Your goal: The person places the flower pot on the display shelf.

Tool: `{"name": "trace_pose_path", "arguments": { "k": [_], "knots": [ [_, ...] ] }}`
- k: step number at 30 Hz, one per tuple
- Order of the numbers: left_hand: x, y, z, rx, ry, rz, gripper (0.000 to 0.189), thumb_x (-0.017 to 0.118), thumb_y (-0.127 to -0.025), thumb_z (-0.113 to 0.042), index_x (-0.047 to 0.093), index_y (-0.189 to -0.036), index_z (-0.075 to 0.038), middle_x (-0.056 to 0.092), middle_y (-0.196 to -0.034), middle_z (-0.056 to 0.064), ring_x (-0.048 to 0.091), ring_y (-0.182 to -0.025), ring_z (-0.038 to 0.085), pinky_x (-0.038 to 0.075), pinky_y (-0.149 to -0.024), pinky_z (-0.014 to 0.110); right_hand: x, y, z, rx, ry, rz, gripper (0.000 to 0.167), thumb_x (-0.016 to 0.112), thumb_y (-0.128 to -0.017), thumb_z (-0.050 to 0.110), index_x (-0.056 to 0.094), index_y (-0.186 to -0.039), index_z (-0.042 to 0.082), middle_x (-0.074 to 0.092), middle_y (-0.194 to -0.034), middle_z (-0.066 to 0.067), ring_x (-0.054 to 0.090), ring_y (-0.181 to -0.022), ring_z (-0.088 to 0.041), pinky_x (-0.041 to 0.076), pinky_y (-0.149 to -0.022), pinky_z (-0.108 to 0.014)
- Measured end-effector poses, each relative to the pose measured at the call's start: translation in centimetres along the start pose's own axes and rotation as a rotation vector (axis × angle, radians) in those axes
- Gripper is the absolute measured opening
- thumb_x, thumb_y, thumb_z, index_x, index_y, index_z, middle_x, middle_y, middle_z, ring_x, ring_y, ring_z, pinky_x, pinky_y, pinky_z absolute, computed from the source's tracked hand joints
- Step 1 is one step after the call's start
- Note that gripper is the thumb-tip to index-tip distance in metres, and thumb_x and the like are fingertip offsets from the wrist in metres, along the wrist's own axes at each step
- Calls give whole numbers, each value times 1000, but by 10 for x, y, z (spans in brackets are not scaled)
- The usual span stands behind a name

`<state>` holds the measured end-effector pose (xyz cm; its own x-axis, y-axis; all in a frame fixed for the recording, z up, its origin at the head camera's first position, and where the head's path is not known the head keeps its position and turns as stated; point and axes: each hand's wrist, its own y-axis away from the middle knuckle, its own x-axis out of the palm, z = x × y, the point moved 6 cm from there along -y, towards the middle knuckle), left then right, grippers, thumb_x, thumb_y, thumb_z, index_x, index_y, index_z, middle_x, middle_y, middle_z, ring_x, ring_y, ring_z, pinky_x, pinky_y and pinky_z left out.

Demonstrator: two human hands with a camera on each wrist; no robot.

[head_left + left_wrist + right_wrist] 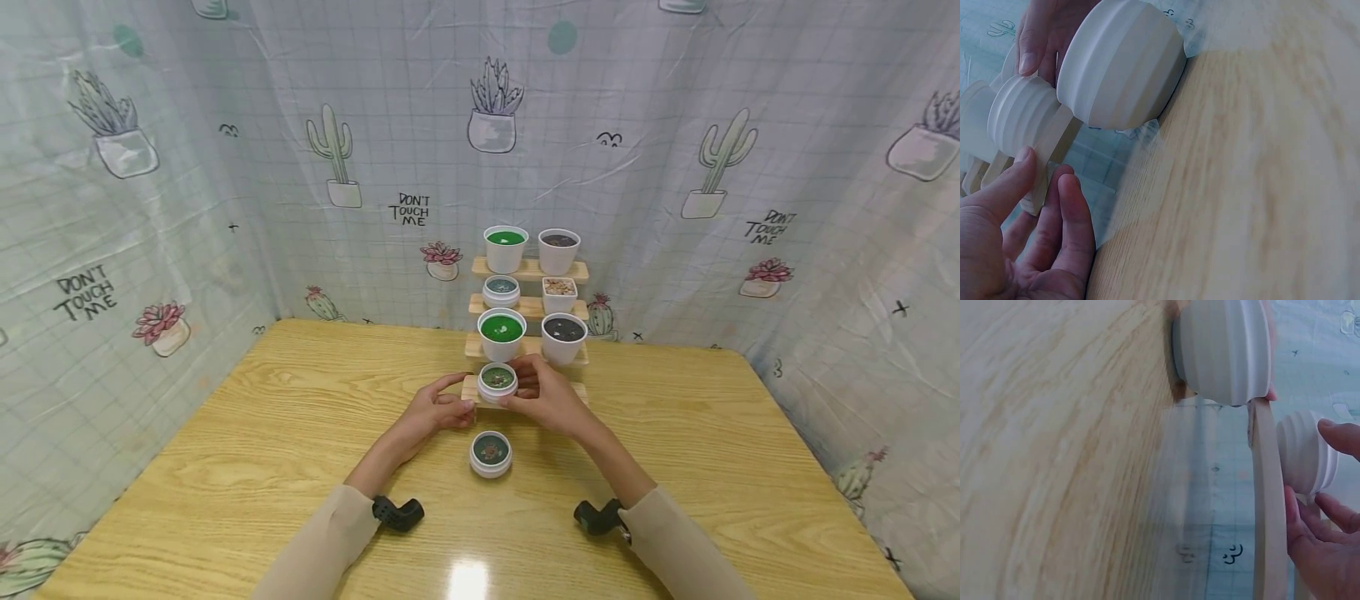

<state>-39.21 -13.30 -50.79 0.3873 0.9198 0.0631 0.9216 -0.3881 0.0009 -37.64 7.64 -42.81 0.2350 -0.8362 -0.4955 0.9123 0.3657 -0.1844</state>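
A tiered wooden stand (476,345) holds white pots on its steps. At its lowest step, my right hand (553,402) holds a small ribbed white pot (497,395) with a green, speckled top. In the right wrist view, the thumb and fingers reach round that pot (1302,453). My left hand (429,417) pinches the left end of the lowest board (1059,137), thumb above and fingers below. On the table in front of the stand sits another small white pot (491,467) with a dark green top, between the two forearms.
Higher steps carry pots with bright green tops (502,343) and dark tops (564,343), a small grey-blue-topped pot (501,292) and a square pot (559,296) with pebbly contents. A printed curtain (405,100) hangs behind and beside the wooden table (675,467).
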Motion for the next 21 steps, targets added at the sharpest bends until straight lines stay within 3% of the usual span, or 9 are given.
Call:
{"name": "trace_pose_path", "arguments": {
  "k": [12, 16, 21],
  "knots": [
    [6, -2, -1, -2, 10, 13, 74, 72, -97, -11, 32, -160, -9, 77, -97, 4, 73, -91, 15, 62, -85, 32, -18, 18, 19, -73, 56, -38, 62, 80, -90, 12, 48, -142, 0, 63, -135, -20, 64, -124, -38, 58, -97, -48],
    [4, 0, -1, 2, 9, 8, 75, 72, -97, -11, 32, -160, -8, 77, -96, 4, 73, -90, 15, 62, -85, 32, -17, 24, 28, -132, 57, -11, 59, 80, -90, 10, 51, -139, 0, 65, -132, -20, 64, -121, -36, 60, -94, -45],
    [1, 3, -2, 2, 5, 0, 75, 73, -97, -12, 32, -160, -9, 77, -99, 8, 73, -91, 16, 62, -86, 32, -11, 35, 37, -161, 78, 78, 56, 79, -92, 14, 52, -139, -1, 65, -130, -19, 64, -121, -35, 60, -95, -42]
  ]
}}
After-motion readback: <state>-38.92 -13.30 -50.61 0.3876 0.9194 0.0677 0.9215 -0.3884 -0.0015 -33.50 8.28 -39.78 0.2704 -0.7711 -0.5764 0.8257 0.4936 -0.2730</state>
